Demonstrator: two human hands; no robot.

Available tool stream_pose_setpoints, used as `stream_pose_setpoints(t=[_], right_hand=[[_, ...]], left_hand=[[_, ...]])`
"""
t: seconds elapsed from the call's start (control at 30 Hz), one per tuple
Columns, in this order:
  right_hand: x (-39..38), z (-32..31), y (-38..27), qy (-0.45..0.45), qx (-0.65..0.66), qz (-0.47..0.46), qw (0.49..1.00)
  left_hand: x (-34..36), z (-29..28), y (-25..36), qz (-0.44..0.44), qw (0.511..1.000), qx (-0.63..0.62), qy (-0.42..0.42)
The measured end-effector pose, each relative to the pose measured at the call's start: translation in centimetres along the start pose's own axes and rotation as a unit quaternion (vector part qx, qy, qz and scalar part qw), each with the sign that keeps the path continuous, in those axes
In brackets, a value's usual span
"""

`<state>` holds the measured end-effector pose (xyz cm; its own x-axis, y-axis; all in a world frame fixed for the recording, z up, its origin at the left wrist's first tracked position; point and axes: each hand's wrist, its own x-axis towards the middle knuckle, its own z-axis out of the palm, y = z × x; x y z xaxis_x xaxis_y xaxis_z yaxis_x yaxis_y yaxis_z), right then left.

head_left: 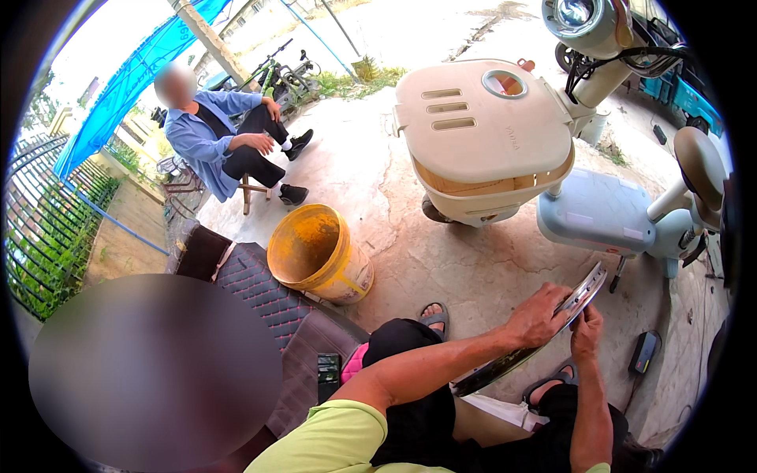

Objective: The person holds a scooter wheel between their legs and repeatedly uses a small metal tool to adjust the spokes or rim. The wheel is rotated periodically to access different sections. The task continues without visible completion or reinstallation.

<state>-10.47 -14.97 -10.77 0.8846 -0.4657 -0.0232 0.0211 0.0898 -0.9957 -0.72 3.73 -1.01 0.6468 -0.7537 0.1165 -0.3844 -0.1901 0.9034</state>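
Note:
A metal wheel rim (587, 288) stands tilted over my lap, seen nearly edge-on, its silvery upper end pointing away to the right. Its lower end (490, 377) looks dark and passes behind my left forearm. My left hand (538, 315) is closed on the rim's upper left side. On the other side, my right hand (586, 331) grips the same rim a little lower, with the fingers curled at its edge. The fingertips of both hands are partly hidden by the rim. A pale cloth (505, 411) lies between my knees under it.
A light blue electric scooter (595, 213) with a lidded cream basket (481, 118) stands ahead. To the left are a yellow bucket (347, 264), a quilted seat (256, 288) with a phone (328, 377), and a seated person (206, 138). A black charger (645, 352) lies at right.

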Motion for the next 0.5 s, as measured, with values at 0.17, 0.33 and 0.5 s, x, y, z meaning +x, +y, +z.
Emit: stream_pose_setpoints(t=[0.17, 0.33, 0.5], right_hand=[[0.0, 0.5, 0.4, 0.011, -0.005, -0.033, 0.999], [0.3, 0.5, 1.3, 0.019, -0.024, -0.089, 0.996], [0.2, 1.0, 1.3, 0.021, -0.013, -0.095, 0.995]], left_hand=[[0.0, 0.3, -0.4, 0.002, 1.0, 0.002, -0.001], [0.0, 0.2, -0.1, -0.007, 1.0, -0.005, -0.003], [0.3, 0.1, -0.1, 0.007, 1.0, -0.007, -0.002]])
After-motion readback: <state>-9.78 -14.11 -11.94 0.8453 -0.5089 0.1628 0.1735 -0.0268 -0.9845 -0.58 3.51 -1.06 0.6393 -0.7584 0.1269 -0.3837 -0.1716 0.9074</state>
